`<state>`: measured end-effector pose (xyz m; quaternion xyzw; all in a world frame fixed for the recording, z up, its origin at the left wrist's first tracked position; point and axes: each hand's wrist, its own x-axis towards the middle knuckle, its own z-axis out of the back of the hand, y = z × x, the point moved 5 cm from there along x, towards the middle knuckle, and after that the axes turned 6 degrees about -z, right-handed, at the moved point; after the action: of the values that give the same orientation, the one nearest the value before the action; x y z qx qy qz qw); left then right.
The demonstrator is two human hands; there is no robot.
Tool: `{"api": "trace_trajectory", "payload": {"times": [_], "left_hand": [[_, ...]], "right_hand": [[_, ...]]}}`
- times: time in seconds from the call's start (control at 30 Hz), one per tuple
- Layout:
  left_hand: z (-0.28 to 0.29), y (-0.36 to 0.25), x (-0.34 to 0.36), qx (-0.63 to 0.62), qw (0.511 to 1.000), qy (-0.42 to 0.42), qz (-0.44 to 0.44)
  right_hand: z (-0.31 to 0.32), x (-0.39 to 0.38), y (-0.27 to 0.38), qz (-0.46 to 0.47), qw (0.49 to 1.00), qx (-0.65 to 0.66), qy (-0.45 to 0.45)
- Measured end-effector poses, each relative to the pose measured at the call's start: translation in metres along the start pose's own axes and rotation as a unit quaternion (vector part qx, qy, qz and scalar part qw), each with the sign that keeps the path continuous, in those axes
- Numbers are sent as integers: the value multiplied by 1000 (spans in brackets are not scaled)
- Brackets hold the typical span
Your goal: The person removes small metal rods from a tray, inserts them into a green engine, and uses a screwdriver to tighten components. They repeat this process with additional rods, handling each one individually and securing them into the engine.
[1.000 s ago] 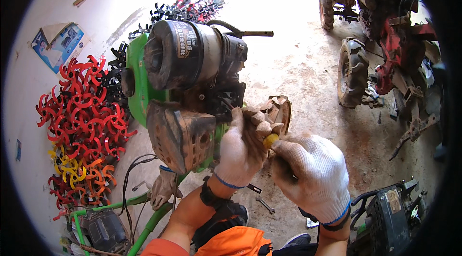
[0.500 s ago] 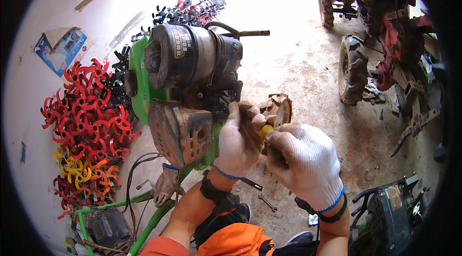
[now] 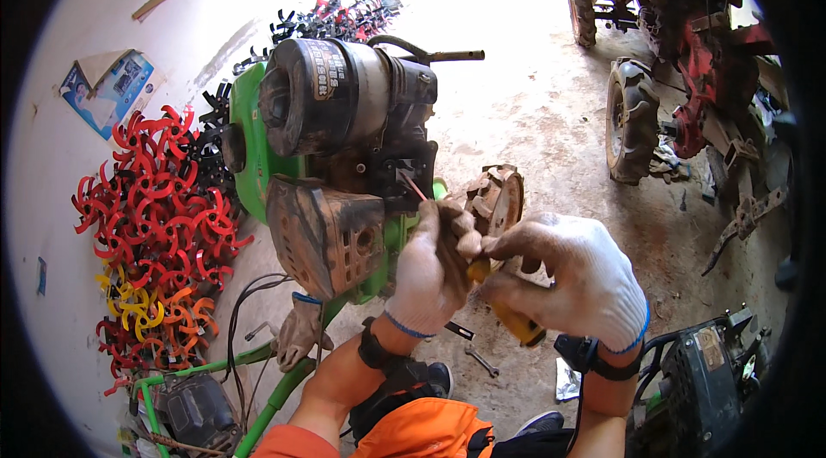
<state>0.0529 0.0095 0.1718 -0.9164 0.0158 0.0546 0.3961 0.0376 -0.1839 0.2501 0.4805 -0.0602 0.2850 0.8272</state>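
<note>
My left hand (image 3: 430, 273), in a soiled white knit glove, is closed around a long yellow-handled screwdriver (image 3: 519, 325), its fingers near the front of the handle. The thin reddish shaft runs up from my fingertips to the dark side of the engine (image 3: 404, 167); where its tip meets the engine is hard to make out. My gloved right hand (image 3: 568, 277) is at the handle, thumb and forefinger loosely bent around it. The engine, with a black cylindrical air cleaner (image 3: 314, 97) and a dirty slotted cover (image 3: 318, 234), sits on a green machine.
Green handlebars (image 3: 275, 393) with a hanging glove (image 3: 301, 331) reach toward me. A wrench (image 3: 482, 362) lies on the floor by my feet. Red tiller blades (image 3: 163, 226) are piled at the left. Muddy machines with a tyre (image 3: 631, 122) stand right; another engine (image 3: 701, 381) is lower right.
My right hand has turned and loosened, its fingers spreading from a tight fist, so the yellow handle shows below it. The reddish shaft now shows above my left hand, which stays nearly in place.
</note>
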Motion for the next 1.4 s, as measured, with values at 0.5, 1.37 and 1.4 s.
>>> {"api": "trace_trajectory", "payload": {"times": [0.5, 1.37, 1.4], "left_hand": [[24, 22, -14, 102, 988, -80, 79], [74, 25, 0, 81, 981, -115, 133], [75, 27, 1, 84, 979, -115, 144]], "right_hand": [[-51, 46, -43, 15, 989, 34, -140], [-105, 147, -51, 18, 990, 12, -138], [-104, 148, -51, 18, 991, 3, -136]]}}
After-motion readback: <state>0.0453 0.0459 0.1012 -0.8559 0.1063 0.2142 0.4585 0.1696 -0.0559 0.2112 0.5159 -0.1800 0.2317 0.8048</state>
